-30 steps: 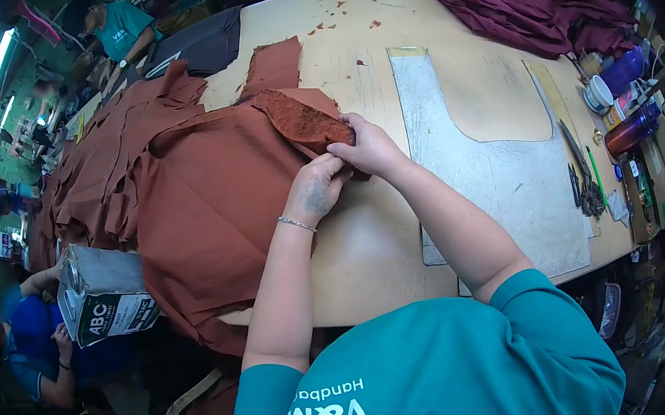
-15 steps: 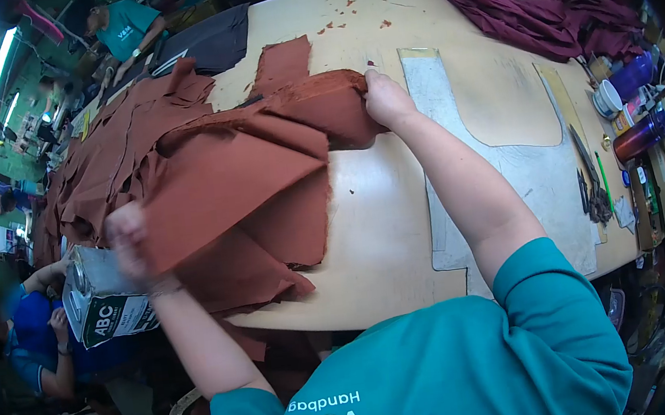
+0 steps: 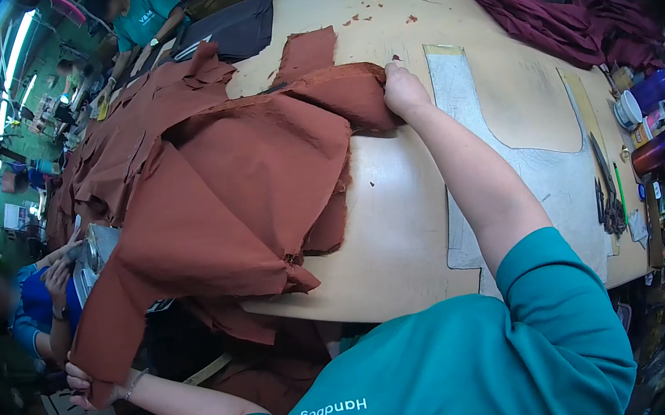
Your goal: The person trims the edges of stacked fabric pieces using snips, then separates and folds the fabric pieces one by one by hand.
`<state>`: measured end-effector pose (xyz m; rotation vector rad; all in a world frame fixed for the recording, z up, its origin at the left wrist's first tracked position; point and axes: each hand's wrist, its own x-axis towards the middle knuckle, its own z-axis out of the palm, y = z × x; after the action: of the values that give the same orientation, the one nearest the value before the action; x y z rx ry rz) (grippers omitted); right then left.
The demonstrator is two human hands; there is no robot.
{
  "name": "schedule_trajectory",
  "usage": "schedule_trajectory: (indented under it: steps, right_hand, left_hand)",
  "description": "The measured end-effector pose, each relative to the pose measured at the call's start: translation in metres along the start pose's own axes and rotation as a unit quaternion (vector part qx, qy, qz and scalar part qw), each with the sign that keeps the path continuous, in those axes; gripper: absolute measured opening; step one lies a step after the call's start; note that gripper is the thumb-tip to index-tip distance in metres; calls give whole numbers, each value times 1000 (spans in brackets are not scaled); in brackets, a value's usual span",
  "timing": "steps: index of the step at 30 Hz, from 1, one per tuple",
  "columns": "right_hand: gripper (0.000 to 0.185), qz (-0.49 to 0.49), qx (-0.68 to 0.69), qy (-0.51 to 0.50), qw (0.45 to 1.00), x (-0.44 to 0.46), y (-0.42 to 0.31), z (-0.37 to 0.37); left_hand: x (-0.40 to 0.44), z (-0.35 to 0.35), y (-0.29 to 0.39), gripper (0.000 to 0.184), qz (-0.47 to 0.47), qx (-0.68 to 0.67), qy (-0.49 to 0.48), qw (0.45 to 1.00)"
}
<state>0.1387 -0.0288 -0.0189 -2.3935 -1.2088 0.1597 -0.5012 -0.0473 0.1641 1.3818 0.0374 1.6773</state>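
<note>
A large rust-brown fabric piece (image 3: 224,182) stretches between my two hands, with its left end hanging past the table's edge. Down at the lower left, my left hand (image 3: 96,382) is closed around that hanging end, its fingers partly covered by the cloth. At the far end of the fabric's frayed upper edge, my right hand (image 3: 404,90) is closed on a corner, with its arm reaching across the table. Beneath and behind lie more rust-brown fabric pieces (image 3: 115,109), heaped and creased. A narrow rust-brown strip (image 3: 308,52) sticks out at the back.
Right of my right hand lies a grey U-shaped pattern board (image 3: 508,181) on the pale table (image 3: 397,201). Scissors (image 3: 608,186) and a green pencil (image 3: 619,181) rest beyond it. Maroon cloth (image 3: 531,16) covers the back right. A co-worker (image 3: 34,295) sits at left beside a tin (image 3: 101,244).
My left hand has moved down and left, drawing the fabric over the table's edge and partly across the tin. My right hand keeps its hold; the whole view has shifted slightly.
</note>
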Motion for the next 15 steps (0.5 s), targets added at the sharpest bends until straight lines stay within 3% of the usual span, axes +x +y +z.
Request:
schedule_trajectory:
  steps: [3,4,5,6,7,9,11,13,15]
  right_hand:
    - [20,-6,13,41,999,0,1,5]
    - [22,-14,10,28,999,2,3,5]
    - [23,-22,4,13,1000,5,6,3]
    - [25,-31,-3,-3,999,6,7,2]
    - [26,-34,2,-13,999,3,6,-3]
    - [28,-36,9,-32,999,-4,2,-29]
    - [31,-42,27,-14,999,-13,-3,-54]
    - [33,-62,48,6,997,-19,-4,-64]
    - [38,-86,68,35,993,-22,-5,-67]
  left_hand:
    - [-20,25,-21,32,28,39,17,999]
    - [-32,-16,-34,27,47,254,119,959]
    - [-42,-54,-43,23,64,453,217,862]
    - [-36,-16,-57,16,-113,549,107,821]
    - [-30,39,-81,12,-286,614,-9,736]
    - [-37,89,-106,21,-240,704,-194,640]
    - [-43,100,-127,27,-131,753,-188,617]
    - [-48,162,-148,27,3,854,-146,500]
    - [-59,194,-179,28,78,718,-230,652]
